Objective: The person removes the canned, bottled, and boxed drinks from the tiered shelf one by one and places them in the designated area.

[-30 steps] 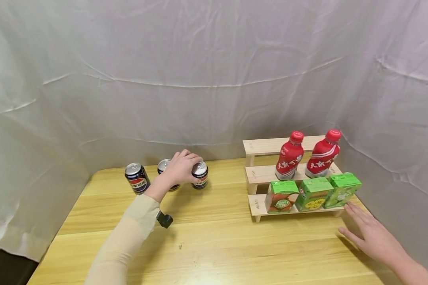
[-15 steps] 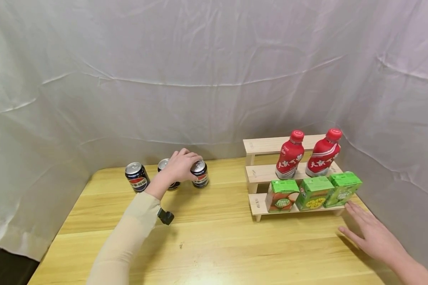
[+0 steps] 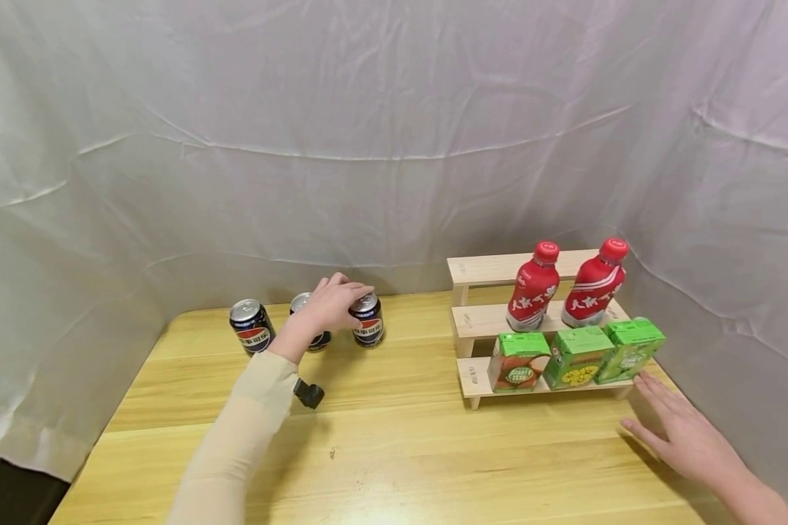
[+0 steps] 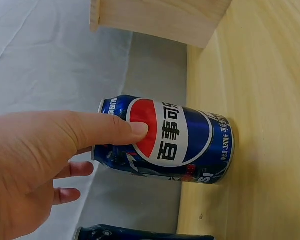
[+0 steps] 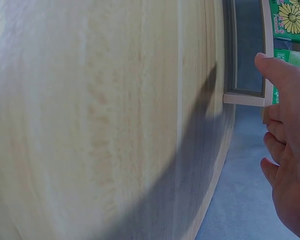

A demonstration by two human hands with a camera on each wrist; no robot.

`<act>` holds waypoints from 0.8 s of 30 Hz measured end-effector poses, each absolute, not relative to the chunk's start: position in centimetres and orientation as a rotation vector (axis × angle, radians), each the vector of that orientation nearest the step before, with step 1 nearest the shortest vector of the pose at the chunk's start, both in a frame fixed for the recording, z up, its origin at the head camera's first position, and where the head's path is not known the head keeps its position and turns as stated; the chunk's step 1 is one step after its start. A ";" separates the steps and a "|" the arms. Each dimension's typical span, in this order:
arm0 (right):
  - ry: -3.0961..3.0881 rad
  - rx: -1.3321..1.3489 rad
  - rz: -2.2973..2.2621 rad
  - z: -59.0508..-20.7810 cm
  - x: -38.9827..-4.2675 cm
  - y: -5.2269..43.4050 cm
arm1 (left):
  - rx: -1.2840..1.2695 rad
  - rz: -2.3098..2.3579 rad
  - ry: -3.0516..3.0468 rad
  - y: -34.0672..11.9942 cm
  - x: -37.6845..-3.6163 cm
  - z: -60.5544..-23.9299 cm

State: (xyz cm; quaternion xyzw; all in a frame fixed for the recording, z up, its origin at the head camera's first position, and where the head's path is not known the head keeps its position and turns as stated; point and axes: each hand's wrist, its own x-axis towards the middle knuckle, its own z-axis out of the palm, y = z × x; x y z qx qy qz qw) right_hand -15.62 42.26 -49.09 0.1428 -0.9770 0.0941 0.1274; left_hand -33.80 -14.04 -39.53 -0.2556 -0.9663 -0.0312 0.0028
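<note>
Pepsi can (image 3: 368, 321) gripped by left hand (image 3: 329, 305), right hand (image 3: 686, 434) spread flat (table).

- Can (image 3: 368, 321) in the left hand (image 3: 329, 307): showing dark blue with a red-white-blue roundel.
- Bottles (image 3: 532, 287): showing red, white lettering.
- Cartons (image 3: 578, 356): showing green.

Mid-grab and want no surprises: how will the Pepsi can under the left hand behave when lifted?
The Pepsi can looks rigid and undented, so it likely holds shape. Its glossy printed metal may slip; the left hand wraps it with thumb across the logo. Upright on the table, it could roll if tipped.
</note>
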 end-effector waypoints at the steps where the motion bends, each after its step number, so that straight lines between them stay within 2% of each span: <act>1: -2.842 0.416 0.274 -49.1 -15.6 42.2 | -0.802 -0.108 -3.040 -14.0 -33.9 -39.5; 16: -2.851 0.416 0.290 -49.2 -15.6 42.2 | -0.728 -0.091 -2.951 -13.6 -33.8 -41.4; 24: -2.847 0.419 0.281 -49.2 -15.7 42.3 | -0.683 -0.272 -2.880 -13.8 -32.6 -41.9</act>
